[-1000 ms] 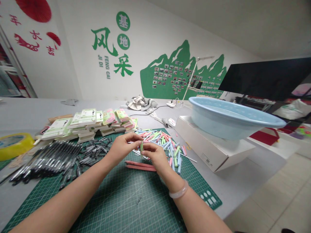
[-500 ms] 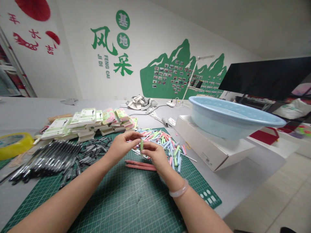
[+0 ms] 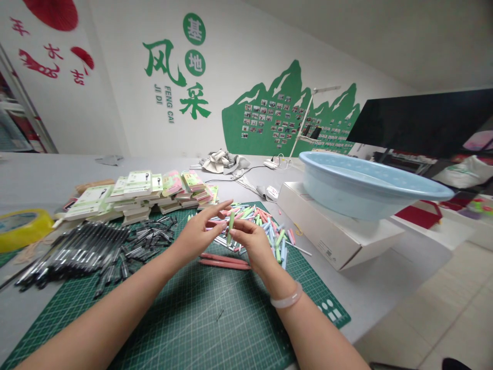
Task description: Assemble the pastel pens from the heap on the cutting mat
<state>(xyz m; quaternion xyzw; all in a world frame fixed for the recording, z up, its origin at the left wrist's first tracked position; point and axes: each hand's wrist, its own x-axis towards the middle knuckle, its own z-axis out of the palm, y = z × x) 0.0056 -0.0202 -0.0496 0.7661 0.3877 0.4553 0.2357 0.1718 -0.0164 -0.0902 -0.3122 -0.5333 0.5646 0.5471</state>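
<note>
My right hand (image 3: 254, 244) pinches a short light-green pen tube (image 3: 231, 227) upright between thumb and fingers. My left hand (image 3: 202, 228) is just left of the tube, with its fingers stretched out and apart from the thumb; it holds nothing I can see. Behind both hands lies a loose pile of pink, green and blue pen parts (image 3: 279, 239), partly hidden by them. Below the hands, two pink pens (image 3: 223, 264) rest side by side on the green cutting mat (image 3: 200, 318). A small thin dark piece (image 3: 220, 314) lies nearer to me on the mat.
Clear-and-black pens (image 3: 77, 252) and dark pen pieces (image 3: 154, 239) lie to the left. Behind them are stacked small boxes (image 3: 138, 185); a yellow tape roll (image 3: 42, 228) is at far left. On the right, a blue basin (image 3: 346, 192) sits on a white box (image 3: 323, 236).
My left hand's fingers have opened and come away from the green tube. My right hand, keeping hold of the tube, has shifted slightly right and up.
</note>
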